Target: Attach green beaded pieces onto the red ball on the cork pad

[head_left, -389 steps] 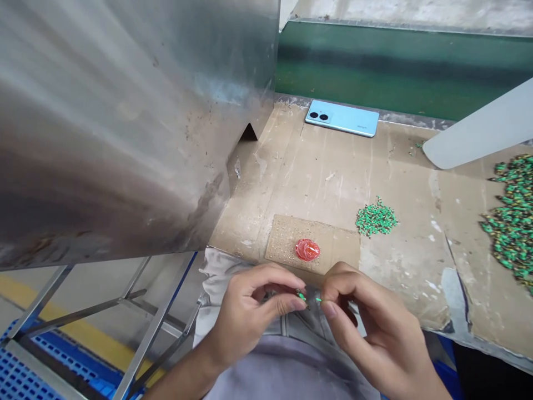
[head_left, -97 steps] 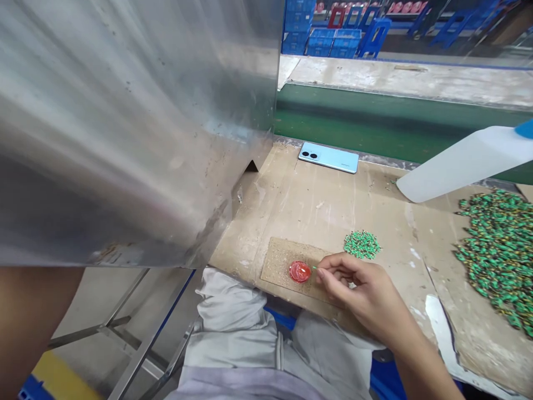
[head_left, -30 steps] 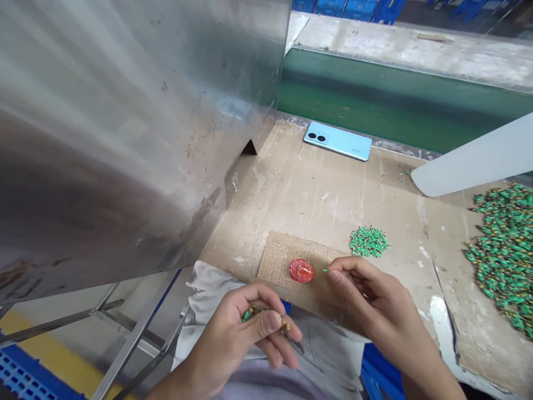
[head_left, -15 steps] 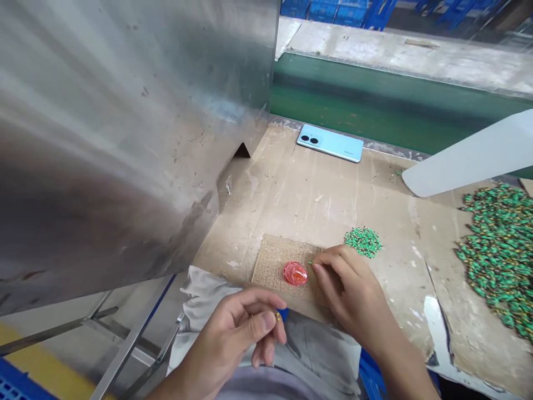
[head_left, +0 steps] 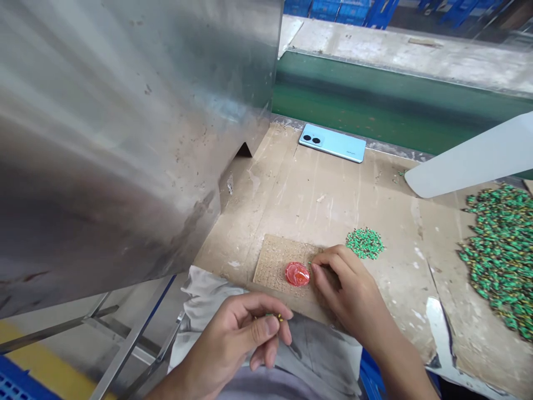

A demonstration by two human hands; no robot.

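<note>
My left hand [head_left: 254,330] is closed near the table's front edge, its thumb and fingers round a small green and yellow piece [head_left: 280,318] that is mostly hidden. On the brown board [head_left: 270,261], my right hand [head_left: 347,289] pinches a tiny green piece [head_left: 310,263] at its fingertips. Just left of that hand lies a shiny red oval dish [head_left: 297,274]; whatever it contains is hard to make out. A small pile of tiny green pieces [head_left: 365,243] sits on the table beyond my right hand.
A large heap of green and yellow pieces [head_left: 503,261] spreads at the right. A pale blue phone [head_left: 333,143] lies at the back before a green belt [head_left: 375,105]. A white cylinder [head_left: 470,155] slants in from the right. A big metal panel [head_left: 137,139] borders the left.
The whole view has shifted slightly. My left hand's fingers have moved a little, and more of the green and yellow piece shows. My right hand keeps its pinch beside the red dish.
</note>
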